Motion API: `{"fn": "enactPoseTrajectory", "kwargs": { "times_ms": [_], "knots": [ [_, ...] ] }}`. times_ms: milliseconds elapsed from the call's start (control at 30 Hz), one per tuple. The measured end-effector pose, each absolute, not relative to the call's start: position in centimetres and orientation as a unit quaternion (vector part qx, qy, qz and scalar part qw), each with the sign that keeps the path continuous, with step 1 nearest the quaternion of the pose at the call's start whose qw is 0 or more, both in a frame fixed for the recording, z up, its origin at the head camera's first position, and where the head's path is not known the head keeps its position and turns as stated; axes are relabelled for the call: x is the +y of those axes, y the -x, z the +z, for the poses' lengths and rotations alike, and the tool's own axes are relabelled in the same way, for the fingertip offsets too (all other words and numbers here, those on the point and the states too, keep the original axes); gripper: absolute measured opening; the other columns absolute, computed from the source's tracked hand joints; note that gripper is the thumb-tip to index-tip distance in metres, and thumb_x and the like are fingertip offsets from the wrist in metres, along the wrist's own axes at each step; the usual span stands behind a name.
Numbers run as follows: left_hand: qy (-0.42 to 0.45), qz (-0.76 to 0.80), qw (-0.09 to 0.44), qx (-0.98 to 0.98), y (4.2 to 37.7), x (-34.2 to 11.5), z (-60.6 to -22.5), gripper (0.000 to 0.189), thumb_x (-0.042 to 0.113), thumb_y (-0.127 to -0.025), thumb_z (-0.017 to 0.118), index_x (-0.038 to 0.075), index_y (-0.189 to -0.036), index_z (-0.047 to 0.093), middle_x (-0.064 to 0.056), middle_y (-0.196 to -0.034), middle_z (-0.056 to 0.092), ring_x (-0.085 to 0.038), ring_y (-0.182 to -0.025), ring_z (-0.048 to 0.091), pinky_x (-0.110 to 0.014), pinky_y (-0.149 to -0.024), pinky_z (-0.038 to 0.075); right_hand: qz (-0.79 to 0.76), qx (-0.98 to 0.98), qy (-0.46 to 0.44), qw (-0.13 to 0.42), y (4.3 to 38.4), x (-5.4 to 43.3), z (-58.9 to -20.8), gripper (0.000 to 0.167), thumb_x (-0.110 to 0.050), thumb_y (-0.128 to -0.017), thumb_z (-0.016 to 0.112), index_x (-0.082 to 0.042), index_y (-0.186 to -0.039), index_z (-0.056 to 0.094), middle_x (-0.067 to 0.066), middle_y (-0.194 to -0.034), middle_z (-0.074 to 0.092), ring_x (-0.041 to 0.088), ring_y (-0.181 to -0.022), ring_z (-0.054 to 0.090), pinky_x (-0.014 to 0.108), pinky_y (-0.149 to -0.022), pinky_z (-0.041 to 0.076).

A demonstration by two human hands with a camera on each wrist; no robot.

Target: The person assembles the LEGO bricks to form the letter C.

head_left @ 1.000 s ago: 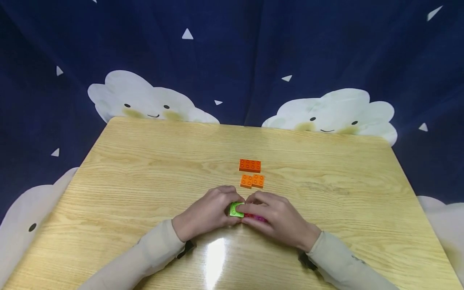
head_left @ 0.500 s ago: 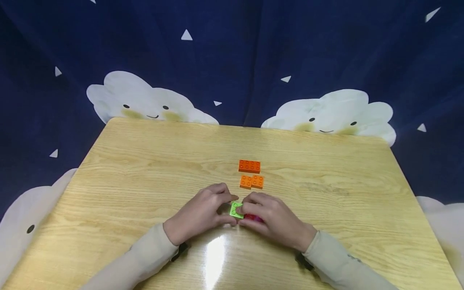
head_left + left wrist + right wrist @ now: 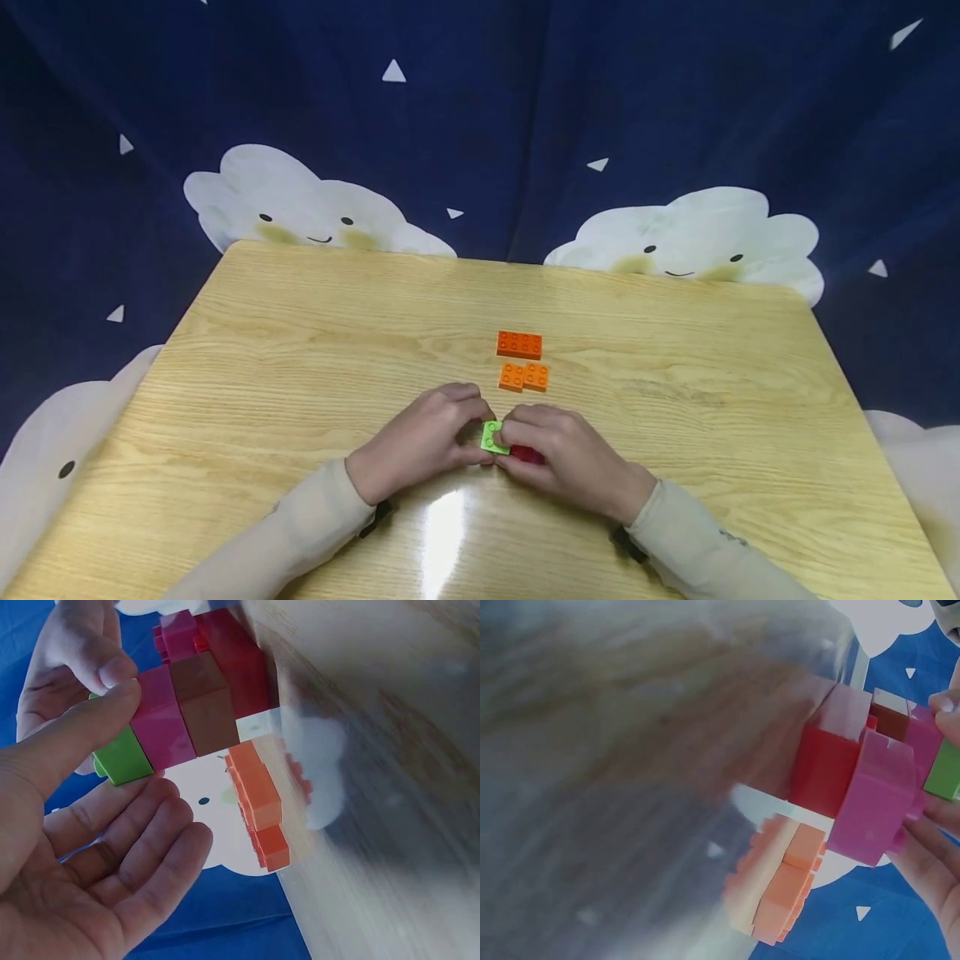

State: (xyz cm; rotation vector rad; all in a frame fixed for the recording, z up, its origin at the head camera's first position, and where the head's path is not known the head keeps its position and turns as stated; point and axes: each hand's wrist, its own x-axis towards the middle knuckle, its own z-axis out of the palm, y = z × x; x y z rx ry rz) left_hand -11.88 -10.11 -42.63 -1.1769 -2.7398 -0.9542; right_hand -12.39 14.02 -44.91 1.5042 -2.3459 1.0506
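While left hand [image 3: 425, 435] pinches green block [image 3: 124, 756], thumb opposing fingers, right hand [image 3: 570, 456] grips it with bent fingers; orange blocks [image 3: 512, 377] rest on tabletop [image 3: 315, 333].

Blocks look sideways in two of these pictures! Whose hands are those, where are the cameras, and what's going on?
There's no robot here, just one person's bare left hand and right hand. The wide picture comes from a camera on the person's head, looking forward and down. The other two come from a camera on each wrist, so the table looks tipped.

Both hands hold a stack: a green block on a pink block on a brown block. A red block and a second pink block show right next to it.

Farther away lie two small orange blocks and a longer, redder block.
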Motion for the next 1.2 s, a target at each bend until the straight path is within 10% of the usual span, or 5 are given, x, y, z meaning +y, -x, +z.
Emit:
{"fn": "enactPoseTrajectory", "kwargs": {
  "times_ms": [767, 967, 1200],
  "knots": [
    [0.379, -0.293, 0.010, -0.878, 12.0, -9.6, -42.6, 0.030, 0.021, -0.085, 0.097, 0.005, -0.101, 0.078, -0.003, -0.096, 0.069, -0.014, -0.083, 0.055, -0.028, -0.077, 0.052, 0.334, -0.797, -0.501, 0.042, 12.5, 15.1, -44.3, 0.021, -0.010, -0.097, 0.083, -0.017, -0.111, 0.070, -0.009, -0.104, 0.070, 0.013, -0.089, 0.066, 0.029, -0.082, 0.058],
    [0.383, -0.277, 0.000, -0.881, 12.1, -9.3, -42.2, 0.031, 0.020, -0.082, 0.098, 0.004, -0.101, 0.079, -0.004, -0.094, 0.070, -0.014, -0.082, 0.055, -0.029, -0.078, 0.053, 0.318, -0.817, -0.481, 0.001, 12.2, 17.0, -44.5, 0.050, -0.018, -0.096, 0.086, -0.020, -0.142, 0.069, -0.004, -0.139, 0.071, 0.019, -0.124, 0.069, 0.047, -0.102, 0.058],
    [0.381, -0.257, 0.001, -0.888, 11.9, -9.2, -42.0, 0.036, 0.021, -0.081, 0.099, 0.002, -0.102, 0.077, -0.006, -0.098, 0.071, -0.018, -0.087, 0.062, -0.031, -0.082, 0.057, 0.264, -0.874, -0.406, -0.027, 11.3, 18.3, -44.9, 0.068, -0.037, -0.095, 0.086, -0.011, -0.153, 0.060, 0.007, -0.140, 0.071, 0.022, -0.120, 0.071, 0.047, -0.098, 0.060]
  ]
}}
